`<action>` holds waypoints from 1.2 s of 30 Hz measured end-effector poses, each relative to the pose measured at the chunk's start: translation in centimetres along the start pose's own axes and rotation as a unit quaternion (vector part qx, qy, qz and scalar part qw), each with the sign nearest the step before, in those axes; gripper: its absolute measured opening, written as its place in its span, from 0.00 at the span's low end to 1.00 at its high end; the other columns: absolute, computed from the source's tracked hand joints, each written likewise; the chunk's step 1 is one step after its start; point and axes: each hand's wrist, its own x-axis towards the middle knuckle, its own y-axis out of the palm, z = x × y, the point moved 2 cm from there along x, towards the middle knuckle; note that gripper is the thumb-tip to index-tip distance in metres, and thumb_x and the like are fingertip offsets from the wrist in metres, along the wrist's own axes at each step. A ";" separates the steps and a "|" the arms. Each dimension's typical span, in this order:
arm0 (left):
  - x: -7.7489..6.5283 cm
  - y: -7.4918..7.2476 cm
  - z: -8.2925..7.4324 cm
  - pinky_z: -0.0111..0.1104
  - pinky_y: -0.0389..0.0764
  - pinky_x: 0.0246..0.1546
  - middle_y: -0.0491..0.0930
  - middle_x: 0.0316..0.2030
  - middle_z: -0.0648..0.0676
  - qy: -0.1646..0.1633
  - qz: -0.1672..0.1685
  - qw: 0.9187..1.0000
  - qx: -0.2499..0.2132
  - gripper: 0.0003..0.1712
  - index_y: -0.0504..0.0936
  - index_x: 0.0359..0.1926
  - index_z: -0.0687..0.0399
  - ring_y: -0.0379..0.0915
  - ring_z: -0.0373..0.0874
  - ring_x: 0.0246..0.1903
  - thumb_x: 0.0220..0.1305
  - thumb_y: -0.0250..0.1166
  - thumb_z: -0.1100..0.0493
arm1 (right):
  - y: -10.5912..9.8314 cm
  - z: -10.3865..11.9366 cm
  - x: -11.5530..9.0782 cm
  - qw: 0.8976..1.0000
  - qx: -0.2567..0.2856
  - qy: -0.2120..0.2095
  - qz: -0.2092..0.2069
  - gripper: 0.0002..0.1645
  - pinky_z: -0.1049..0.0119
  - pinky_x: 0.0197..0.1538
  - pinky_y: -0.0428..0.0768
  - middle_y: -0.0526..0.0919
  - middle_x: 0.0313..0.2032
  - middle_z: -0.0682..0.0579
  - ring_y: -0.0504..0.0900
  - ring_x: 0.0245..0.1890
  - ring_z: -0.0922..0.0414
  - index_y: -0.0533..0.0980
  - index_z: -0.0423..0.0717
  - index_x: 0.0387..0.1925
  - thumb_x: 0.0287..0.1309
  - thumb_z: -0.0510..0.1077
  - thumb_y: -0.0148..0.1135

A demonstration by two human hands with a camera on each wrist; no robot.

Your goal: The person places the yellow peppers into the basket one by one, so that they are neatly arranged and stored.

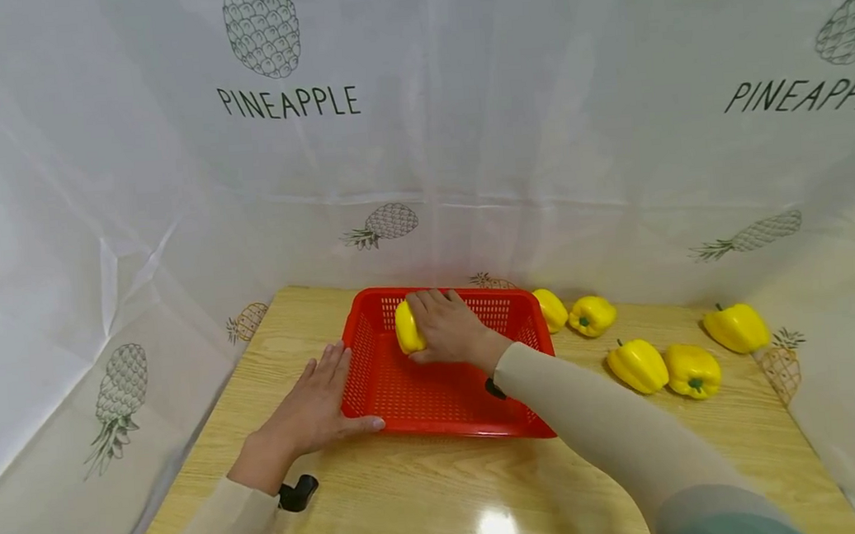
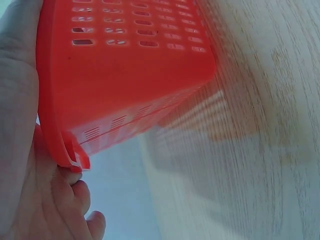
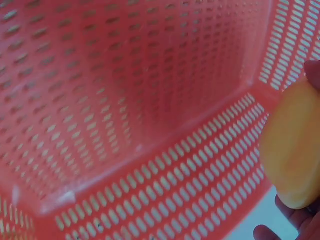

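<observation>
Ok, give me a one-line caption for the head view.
Right hand holding a yellow bell pepper over a red basket, left hand at its rim, five more peppers on the table.

Soft, even light fills the head view; white glare (image 1: 496, 533) shines toward the near edge of the worktop (image 1: 407, 500). In the left wrist view, grey shadow lies by the red basket (image 2: 130, 75). The right wrist view is hazy, its yellow pepper (image 3: 290, 145) blurred.

Left sleeve (image 1: 218, 526): is showing plain cream. Right sleeve (image 1: 595, 421): is showing cream, giving way to grey and teal higher up. Wrist-worn device (image 1: 299, 493), left: is showing black.
</observation>
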 end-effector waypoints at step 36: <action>0.2 0.3 -0.2 0.59 0.50 0.81 0.46 0.83 0.68 0.009 -0.005 1.000 -0.016 0.77 0.49 0.82 0.70 0.41 0.64 0.83 0.55 0.64 0.16 | 5.2 3.0 2.6 0.996 0.000 0.063 0.062 0.50 0.55 0.60 0.80 0.76 0.55 0.51 0.75 0.54 0.53 0.64 0.48 0.68 0.61 0.79 0.59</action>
